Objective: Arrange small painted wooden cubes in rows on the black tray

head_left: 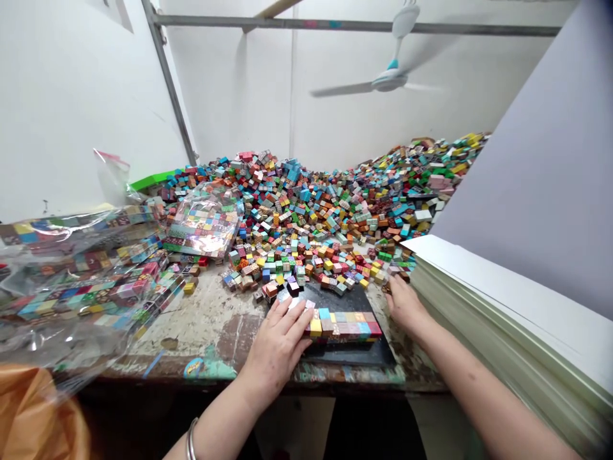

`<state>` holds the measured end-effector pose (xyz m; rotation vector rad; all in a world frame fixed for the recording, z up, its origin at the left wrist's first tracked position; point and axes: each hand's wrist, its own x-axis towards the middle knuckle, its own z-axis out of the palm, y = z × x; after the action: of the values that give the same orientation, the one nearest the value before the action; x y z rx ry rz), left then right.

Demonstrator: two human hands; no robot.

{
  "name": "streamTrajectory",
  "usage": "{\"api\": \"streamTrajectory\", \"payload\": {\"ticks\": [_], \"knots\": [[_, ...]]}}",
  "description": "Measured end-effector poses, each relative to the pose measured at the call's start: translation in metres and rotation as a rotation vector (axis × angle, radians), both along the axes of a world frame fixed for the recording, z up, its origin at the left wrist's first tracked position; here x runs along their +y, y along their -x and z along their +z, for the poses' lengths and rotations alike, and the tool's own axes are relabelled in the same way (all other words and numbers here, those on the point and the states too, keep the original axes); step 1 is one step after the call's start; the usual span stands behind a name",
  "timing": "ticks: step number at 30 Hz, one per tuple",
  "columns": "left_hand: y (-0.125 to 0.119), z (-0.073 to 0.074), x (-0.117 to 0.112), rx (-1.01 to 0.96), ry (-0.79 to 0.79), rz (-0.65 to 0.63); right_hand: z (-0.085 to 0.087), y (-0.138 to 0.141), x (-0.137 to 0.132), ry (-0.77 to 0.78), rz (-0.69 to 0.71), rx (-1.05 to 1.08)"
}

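A short block of coloured cubes [345,324] stands in neat rows on a dark slab [352,299] at the table's near edge. My left hand [279,338] lies on the slab with its fingers stretched out flat against the left end of the rows. My right hand [405,303] rests at the slab's right edge beside the loose cubes, with its fingers curled down and their tips hidden. A huge heap of small coloured cubes [325,204] covers the table behind the slab.
Clear plastic bags of arranged cubes [90,275] lie at the left, one more packet [204,227] nearer the heap. A stack of white sheets [502,300] stands at the right. An orange bag [33,415] sits at the bottom left. The worn table [220,326] shows between them.
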<state>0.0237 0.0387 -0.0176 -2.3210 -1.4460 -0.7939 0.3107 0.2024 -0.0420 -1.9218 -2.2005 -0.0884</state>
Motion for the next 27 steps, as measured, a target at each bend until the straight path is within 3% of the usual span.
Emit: {"api": "streamTrajectory", "payload": {"ticks": [4, 11, 17, 21, 27], "knots": [[0.0, 0.001, -0.002, 0.009, 0.02, 0.012, 0.004, 0.01, 0.022, 0.039, -0.032, -0.06], [-0.001, 0.001, -0.003, -0.014, 0.045, 0.013, 0.02, 0.015, 0.02, 0.096, 0.128, -0.114], [-0.001, 0.001, -0.002, -0.025, 0.04, 0.005, 0.042, 0.053, 0.035, 0.086, 0.145, -0.094], [-0.001, 0.002, -0.003, -0.025, 0.04, 0.008, 0.045, 0.069, 0.046, 0.189, 0.084, -0.126], [-0.002, 0.001, -0.001, -0.039, 0.041, 0.009, 0.043, 0.065, 0.052, 0.268, 0.103, -0.142]]}}
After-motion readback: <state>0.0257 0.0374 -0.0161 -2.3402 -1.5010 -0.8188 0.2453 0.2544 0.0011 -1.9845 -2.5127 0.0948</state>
